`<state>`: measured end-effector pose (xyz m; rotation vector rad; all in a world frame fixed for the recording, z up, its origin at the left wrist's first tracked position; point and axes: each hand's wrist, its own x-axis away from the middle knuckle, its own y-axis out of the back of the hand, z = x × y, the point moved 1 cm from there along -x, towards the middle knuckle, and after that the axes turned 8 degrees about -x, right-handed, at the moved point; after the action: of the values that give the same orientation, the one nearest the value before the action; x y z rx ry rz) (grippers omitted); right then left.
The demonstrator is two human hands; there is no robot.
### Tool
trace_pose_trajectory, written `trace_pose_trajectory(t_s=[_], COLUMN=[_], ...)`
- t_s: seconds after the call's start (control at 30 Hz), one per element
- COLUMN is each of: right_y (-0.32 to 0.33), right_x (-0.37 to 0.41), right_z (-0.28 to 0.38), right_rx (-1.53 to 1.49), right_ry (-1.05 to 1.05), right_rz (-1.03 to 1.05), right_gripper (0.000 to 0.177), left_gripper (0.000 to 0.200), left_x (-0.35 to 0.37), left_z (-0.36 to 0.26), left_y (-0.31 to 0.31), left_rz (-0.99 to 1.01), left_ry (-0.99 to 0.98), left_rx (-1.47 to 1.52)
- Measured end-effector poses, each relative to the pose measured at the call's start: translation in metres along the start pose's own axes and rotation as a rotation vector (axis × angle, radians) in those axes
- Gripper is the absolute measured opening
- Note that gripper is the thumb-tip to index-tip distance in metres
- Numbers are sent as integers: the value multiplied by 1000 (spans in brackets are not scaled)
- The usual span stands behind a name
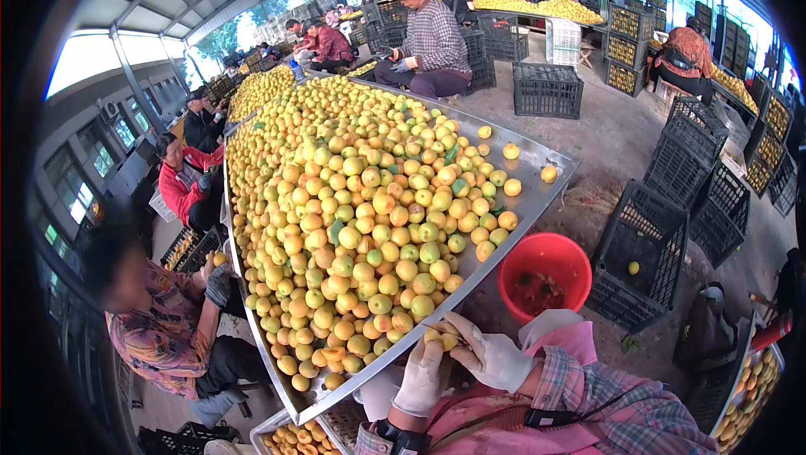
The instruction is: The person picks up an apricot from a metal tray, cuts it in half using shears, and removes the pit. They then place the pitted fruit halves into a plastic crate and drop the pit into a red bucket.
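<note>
Both my hands wear white gloves and meet at the near edge of the metal table. My left hand (422,378) pinches a yellow apricot (447,338) from the left. My right hand (493,358) closes on the same apricot from the right, its fingers bent over the top. Whether the fruit is cut cannot be made out. Just beyond, a large heap of yellow-orange apricots (361,203) covers the metal table (537,189), with a few green leaves among them. One split apricot (333,354) lies near the table's front corner.
A red bucket (546,266) with scraps inside stands right of my hands. Black crates (642,245) stack up on the right, one holding a single fruit. Below the table corner sits a crate of halved apricots (298,436). Co-workers (168,329) sit along the left side and farther back.
</note>
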<state>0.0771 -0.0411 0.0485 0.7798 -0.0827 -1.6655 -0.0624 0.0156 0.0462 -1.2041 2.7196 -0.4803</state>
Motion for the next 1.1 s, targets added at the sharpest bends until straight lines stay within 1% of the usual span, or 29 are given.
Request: trace_pose_trajectory(t_s=[0.07,0.1,0.17,0.23,0.3,0.37,0.4,0.47,0.5,0.57,0.6,0.67,0.7,0.73,0.77,0.8,0.83,0.87,0.9,0.93,0.97,1.0,1.03,1.1], right_y=[1,2,5,11,8,7,7,3,1,1,3,1,-1,-1,0,2,2,-1,-5,-7,-8,-7,-7,-7], right_x=[0,0,-1,-4,-3,-3,-3,-2,-2,-3,-7,-9,-10,-10,-9,-7,-6,-2,1,5,10,13,16,17], right_z=[0,-1,1,8,6,4,3,-1,-6,-8,-5,-2,-1,0,0,1,1,-4,-10,-14,-16,-16,-16,-13], right_rx=[18,32,47,14,6,-6,-1,1,-4,-9,-6,-5,-23,-41,-40,-50,-62,-67,-104,-140,-138,-111,-85,-93], right_ry=[-38,-56,-77,-132,-119,-109,-103,-98,-61,-23,-14,-6,25,57,58,2,-54,-58,15,87,85,12,-62,-59], right_rz=[2,33,65,130,128,131,135,140,129,118,130,134,105,77,76,122,168,163,118,73,67,113,157,130], right_gripper=[61,61,61,60,60,60,60,59,60,60,62,63,66,68,68,70,72,72,72,72,72,71,69,68], left_gripper=[56,56,54,50,47,41,41,39,39,40,40,31,31,35,39,39,42,45,45,48,52,56,56,54], left_x=[-1,-2,-3,2,1,1,0,1,1,1,2,5,6,7,7,5,3,3,3,3,3,4,3,3], left_z=[8,10,10,-6,-15,-17,-22,-31,-32,-31,-29,-21,-19,-17,-15,-11,-6,-3,-2,-4,-5,-13,-10,-3], left_y=[0,2,10,4,4,7,7,5,4,3,1,-4,-5,-6,-6,-5,-2,-1,2,5,6,-6,-9,-12], left_rz=[-51,-52,-34,-42,-52,-65,-68,-80,-80,-75,-74,-135,-131,-132,-134,-134,-136,-136,-132,-103,-73,-121,-113,-99], left_ry=[41,39,-9,26,61,55,54,-32,-33,-19,-18,-3,0,-55,-113,-113,-99,-79,-75,-148,-222,-183,-179,-37], left_rx=[183,185,-41,-77,-115,-408,-407,-648,-648,-517,-518,-150,-152,-211,-269,-269,-151,-37,-39,-137,-233,-140,-142,100])
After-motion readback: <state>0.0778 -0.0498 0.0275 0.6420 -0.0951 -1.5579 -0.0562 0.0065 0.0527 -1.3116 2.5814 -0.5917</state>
